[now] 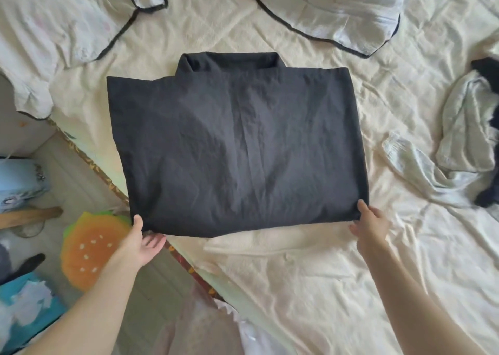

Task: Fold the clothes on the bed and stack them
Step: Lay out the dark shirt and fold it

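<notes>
1. The black shirt [237, 149] lies flat on the bed [351, 273], sleeves already folded in, collar away from the person.
2. Left hand [141, 244] and right hand [371, 223] pinch the near hem corners; their fingers seem tucked underneath.
3. Next: lift the hem evenly toward the collar.
4. No readable writing.

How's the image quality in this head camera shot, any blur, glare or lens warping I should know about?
Head view: soft, even daylight with faint shadows; the cream bed sheet looks slightly washed out at right. The black shirt is dark but its creases still read. Wide-angle bending shows at the edges, and the forearms at the bottom look stretched. Both the left hand and the right hand are slightly soft.
</notes>
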Demonstrator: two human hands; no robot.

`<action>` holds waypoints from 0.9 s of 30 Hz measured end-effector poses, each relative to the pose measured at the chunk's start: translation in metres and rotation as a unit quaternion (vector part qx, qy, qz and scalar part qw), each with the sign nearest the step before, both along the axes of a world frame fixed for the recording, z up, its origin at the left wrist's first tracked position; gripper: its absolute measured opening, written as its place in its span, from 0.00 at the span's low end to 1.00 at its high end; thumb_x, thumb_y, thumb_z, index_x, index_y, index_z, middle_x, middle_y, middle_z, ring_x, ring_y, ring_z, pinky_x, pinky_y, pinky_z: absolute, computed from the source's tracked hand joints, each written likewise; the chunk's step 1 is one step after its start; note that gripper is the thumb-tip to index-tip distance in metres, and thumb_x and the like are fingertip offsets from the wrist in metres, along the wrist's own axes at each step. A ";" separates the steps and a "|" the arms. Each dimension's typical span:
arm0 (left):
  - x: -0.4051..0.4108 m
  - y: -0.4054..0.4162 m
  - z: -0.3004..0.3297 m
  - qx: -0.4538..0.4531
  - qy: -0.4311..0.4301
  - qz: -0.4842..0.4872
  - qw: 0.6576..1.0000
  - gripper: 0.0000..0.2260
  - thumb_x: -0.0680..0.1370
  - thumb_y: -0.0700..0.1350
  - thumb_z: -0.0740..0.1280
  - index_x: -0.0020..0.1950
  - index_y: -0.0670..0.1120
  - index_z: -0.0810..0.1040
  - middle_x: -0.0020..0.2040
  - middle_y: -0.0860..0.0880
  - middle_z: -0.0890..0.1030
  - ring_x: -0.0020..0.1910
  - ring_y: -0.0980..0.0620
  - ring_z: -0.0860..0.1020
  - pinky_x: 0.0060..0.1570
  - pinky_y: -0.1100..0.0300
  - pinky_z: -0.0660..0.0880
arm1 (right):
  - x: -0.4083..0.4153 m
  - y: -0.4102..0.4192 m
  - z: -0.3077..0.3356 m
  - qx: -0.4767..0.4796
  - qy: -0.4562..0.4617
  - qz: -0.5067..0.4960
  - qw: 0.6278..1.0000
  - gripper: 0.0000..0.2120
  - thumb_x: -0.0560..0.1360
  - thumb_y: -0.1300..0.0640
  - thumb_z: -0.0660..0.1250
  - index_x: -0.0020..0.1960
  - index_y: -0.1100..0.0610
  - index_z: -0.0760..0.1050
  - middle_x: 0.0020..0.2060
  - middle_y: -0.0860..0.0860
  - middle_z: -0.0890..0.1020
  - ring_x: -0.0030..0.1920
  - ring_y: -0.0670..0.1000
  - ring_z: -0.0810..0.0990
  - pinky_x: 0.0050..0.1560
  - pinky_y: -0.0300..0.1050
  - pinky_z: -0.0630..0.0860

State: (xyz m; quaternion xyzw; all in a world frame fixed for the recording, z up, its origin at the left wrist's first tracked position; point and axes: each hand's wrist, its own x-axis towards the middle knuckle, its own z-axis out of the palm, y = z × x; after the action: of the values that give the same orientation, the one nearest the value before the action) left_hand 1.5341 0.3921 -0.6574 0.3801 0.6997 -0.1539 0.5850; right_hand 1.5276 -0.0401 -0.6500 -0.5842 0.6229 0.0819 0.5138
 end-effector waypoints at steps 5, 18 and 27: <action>0.006 0.006 0.000 -0.043 -0.030 0.096 0.994 0.18 0.81 0.51 0.61 0.69 0.47 0.69 0.71 0.48 0.70 0.69 0.46 0.68 0.61 0.49 0.69 | -0.016 -0.015 0.011 0.152 -0.070 -0.073 0.983 0.04 0.79 0.58 0.64 0.45 0.55 0.71 0.39 0.50 0.76 0.38 0.47 0.76 0.42 0.38 0.74; -0.006 0.005 0.022 0.022 -0.103 0.116 0.988 0.18 0.82 0.47 0.60 0.71 0.43 0.66 0.71 0.46 0.69 0.69 0.46 0.69 0.66 0.48 0.69 | -0.026 -0.026 0.018 0.223 -0.030 -0.092 0.970 0.22 0.78 0.42 0.60 0.56 0.61 0.73 0.48 0.67 0.75 0.50 0.62 0.78 0.52 0.44 0.78; -0.012 0.005 0.036 0.069 -0.130 0.095 0.985 0.17 0.82 0.45 0.60 0.71 0.44 0.67 0.71 0.47 0.70 0.69 0.49 0.70 0.63 0.55 0.72 | -0.014 -0.001 0.018 0.234 -0.120 -0.332 0.906 0.09 0.79 0.58 0.63 0.59 0.55 0.74 0.48 0.46 0.79 0.61 0.46 0.77 0.61 0.43 0.74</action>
State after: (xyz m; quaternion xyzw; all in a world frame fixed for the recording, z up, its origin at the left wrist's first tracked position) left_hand 1.5225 0.3968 -0.6212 0.3682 0.6597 0.0016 0.6551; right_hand 1.5136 -0.0415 -0.6325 -0.2118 0.6774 -0.0209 0.7042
